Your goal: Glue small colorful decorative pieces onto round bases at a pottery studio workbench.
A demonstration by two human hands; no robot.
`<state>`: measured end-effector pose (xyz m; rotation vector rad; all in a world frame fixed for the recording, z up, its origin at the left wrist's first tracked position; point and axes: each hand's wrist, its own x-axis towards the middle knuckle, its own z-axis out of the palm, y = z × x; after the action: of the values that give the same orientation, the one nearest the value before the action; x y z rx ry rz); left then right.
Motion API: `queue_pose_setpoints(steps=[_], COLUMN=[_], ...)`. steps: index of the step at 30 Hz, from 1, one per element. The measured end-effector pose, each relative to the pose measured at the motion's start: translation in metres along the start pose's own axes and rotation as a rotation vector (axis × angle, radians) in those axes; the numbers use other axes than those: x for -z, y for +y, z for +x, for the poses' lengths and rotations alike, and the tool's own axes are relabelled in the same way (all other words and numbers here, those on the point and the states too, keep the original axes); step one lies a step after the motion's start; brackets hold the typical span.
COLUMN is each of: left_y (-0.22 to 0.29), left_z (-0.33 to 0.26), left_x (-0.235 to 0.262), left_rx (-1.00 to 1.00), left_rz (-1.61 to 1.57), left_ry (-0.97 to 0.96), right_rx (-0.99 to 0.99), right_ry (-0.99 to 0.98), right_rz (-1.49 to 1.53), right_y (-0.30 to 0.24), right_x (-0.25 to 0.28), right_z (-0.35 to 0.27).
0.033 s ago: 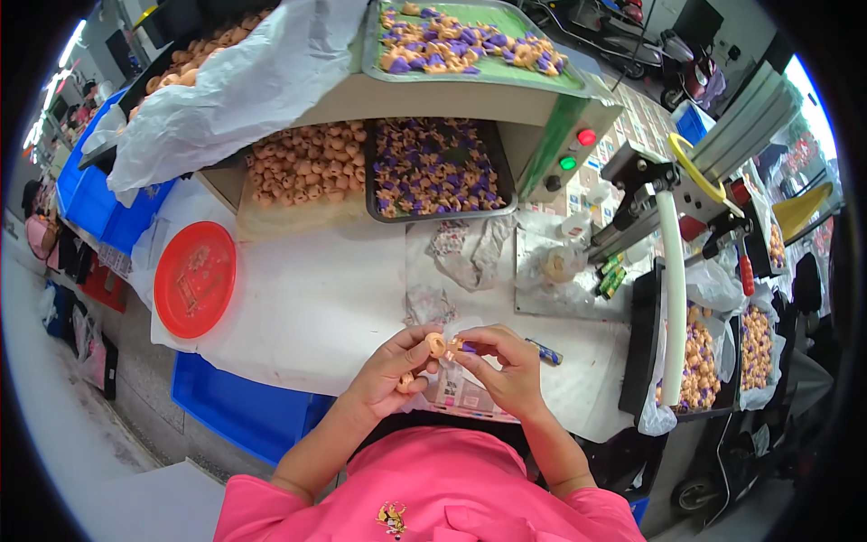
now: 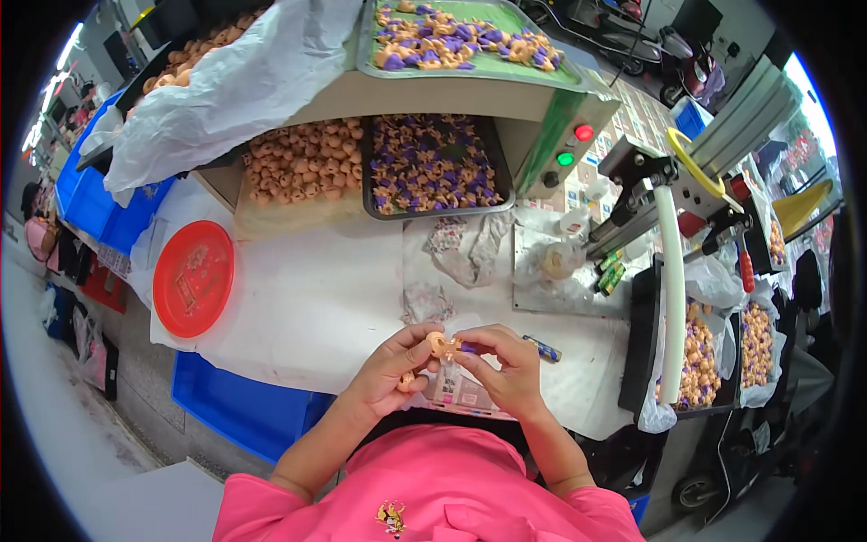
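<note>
In the head view, white paper covers most of the bench [image 2: 307, 298], with crumpled plastic [image 2: 479, 257] near its middle. Grey floor [image 2: 149, 370] shows at the left, and scooters [image 2: 623, 50] stand at the upper right. A press [image 2: 655, 181] rises on the right side of the bench.

Over the bench's near edge, the left hand [image 2: 397, 366] pinches a peach head [image 2: 438, 344] between thumb and forefinger, and its curled lower fingers hold a second head [image 2: 407, 382]. The right hand [image 2: 501, 361] pinches a small purple piece [image 2: 466, 347] right at the first head; whether the two are joined cannot be told.

The shelf [image 2: 433, 98] carries a green-lined tray [image 2: 366, 56] of peach-and-purple pieces. Inside it, a dark tray [image 2: 508, 185] holds more of them, beside a pile of heads [image 2: 307, 163]. A red dish [image 2: 194, 280] lies at the bench's left, a blue bin [image 2: 244, 411] sits below, and a black bin [image 2: 638, 348] at the right holds more pieces.

The blue tube [image 2: 544, 350] bears printing too small to read; the pink shirt [image 2: 442, 465] has an embroidered figure.
</note>
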<state>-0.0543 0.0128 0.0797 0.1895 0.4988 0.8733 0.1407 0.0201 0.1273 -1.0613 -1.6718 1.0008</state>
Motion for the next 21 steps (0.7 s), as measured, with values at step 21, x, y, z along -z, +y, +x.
queue_pose_setpoints(steps=[21], left_y=[-0.063], left_z=[0.014], left_x=[-0.030], left_rx=[-0.022], left_rz=[0.131], left_ry=[0.007], right_rx=[0.144], right_ry=[-0.119], right_rz=[-0.007], right_y=[0.016], right_x=[0.064], right_z=[-0.035])
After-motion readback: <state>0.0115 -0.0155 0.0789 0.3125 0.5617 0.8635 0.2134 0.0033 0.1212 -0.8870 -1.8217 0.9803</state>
